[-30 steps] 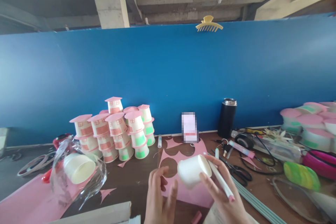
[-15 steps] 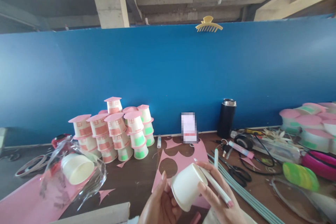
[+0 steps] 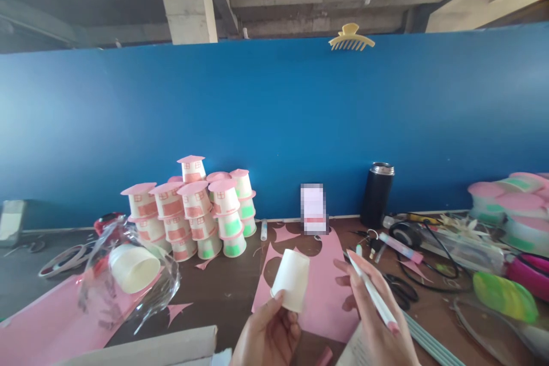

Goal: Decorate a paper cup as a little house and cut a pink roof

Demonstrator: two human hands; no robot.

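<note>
My left hand (image 3: pixel 268 329) grips a plain white paper cup (image 3: pixel 291 280) near its rim, the cup upside down and slightly tilted. To the right, my right hand (image 3: pixel 377 311) holds a white marker pen (image 3: pixel 374 293) with a pink end, apart from the cup. Beneath both hands lies a pink paper sheet (image 3: pixel 321 309) with round pieces cut out of it. Stacked cups (image 3: pixel 201 210) with pink paper roofs and drawn windows and doors stand at the left, some with green doors.
More white cups (image 3: pixel 139 269) lie in a clear plastic bag at the left. A black flask (image 3: pixel 377 197) stands by the blue partition (image 3: pixel 274 126). Scissors (image 3: pixel 401 291), pale green sticks (image 3: pixel 429 340) and a yellow-green object (image 3: pixel 504 297) lie at the right.
My right hand has come off the cup and moved right with the marker pen. My left hand now holds the cup alone, turned more upright with its base up.
</note>
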